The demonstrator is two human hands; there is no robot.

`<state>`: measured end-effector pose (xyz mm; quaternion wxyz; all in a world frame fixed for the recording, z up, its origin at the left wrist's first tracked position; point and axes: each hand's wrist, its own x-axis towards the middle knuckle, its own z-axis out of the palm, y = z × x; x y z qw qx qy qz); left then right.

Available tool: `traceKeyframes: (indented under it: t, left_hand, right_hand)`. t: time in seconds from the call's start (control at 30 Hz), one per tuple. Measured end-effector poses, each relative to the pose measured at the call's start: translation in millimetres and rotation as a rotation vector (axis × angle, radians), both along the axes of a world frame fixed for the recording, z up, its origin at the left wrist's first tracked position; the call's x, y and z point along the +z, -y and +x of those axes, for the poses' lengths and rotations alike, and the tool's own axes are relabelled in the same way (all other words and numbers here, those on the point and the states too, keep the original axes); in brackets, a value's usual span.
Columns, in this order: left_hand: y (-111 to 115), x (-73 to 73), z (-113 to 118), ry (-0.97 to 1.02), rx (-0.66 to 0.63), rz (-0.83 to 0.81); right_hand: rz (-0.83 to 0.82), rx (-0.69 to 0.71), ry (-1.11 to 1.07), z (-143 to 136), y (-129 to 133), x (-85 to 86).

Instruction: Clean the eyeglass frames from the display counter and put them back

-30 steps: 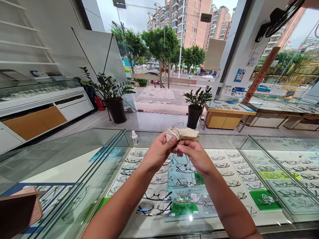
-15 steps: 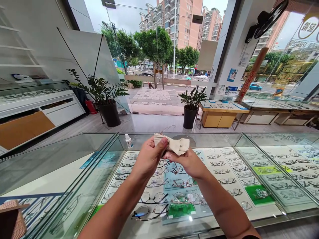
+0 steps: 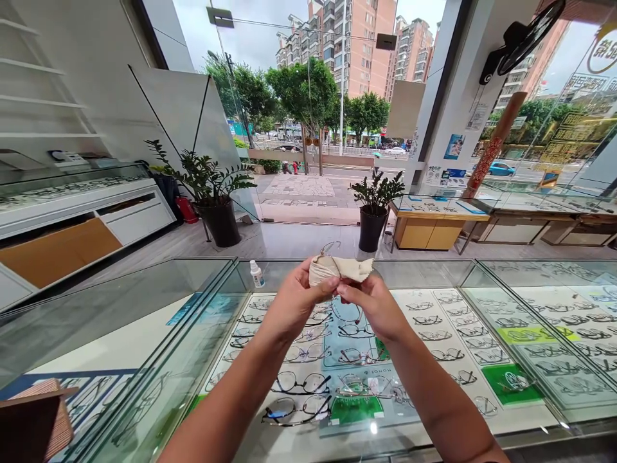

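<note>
The fingers (image 3: 326,289) of the left hand (image 3: 292,301) are closed on the nine o'clock side of a cream cloth (image 3: 354,270), with the thumb pressed along its lower edge. The right hand (image 3: 376,305) grips the same cloth from its four o'clock side, its thumb reaching inward so that the two thumb tips nearly meet at the middle. The bunched cloth is held up over the glass-topped table (image 3: 414,273), partly wrapping thin-rimmed glasses (image 3: 331,248); a fine wire part sticks out at its twelve o'clock side, and the rest is hidden by cloth and hands. Taking the cloth as the clock's centre, a small white bottle (image 3: 257,275) stands upright at nine o'clock, on the far part of the table. Beneath the glass, rows of eyeglass frames (image 3: 303,384) spread from about four to eight o'clock, with a green card (image 3: 511,386) under one pair at four. A brown box (image 3: 36,418) shows at eight o'clock, cut off by the view. Beyond the table, potted plants stand on the floor at ten (image 3: 219,222) and one o'clock.
</note>
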<state>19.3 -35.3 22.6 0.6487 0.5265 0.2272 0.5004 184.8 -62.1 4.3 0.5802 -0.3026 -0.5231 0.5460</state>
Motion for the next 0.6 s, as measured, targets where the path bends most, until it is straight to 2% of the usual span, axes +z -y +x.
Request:
traceKeyframes:
  t: [0.17,0.27,0.33,0.47,0.6]
  left_hand:
    - [-2.4,-15.5,4.2,0.017,0.163,-0.002]
    - [-3.3,-16.0,4.5,-0.018,0.226,0.027]
    - [-2.9,-11.9,4.8,-0.014,0.21,0.025]
    - [2.0,-2.4,6.4,0.114,0.086,-0.023]
    - [7.4,-1.4,8.3,0.147,-0.009,-0.037]
  right_hand:
    - [0.047,0.1,0.093,-2.8,4.4,3.6]
    - [0.07,0.11,0.131,-4.0,5.1,3.2]
    - [0.062,0.087,0.116,-4.3,4.1,1.7]
    - [0.036,0.032,0.006,-2.2,-0.4,-2.1]
    - [0.045,0.002,-0.035,0.9,-2.5,-1.6]
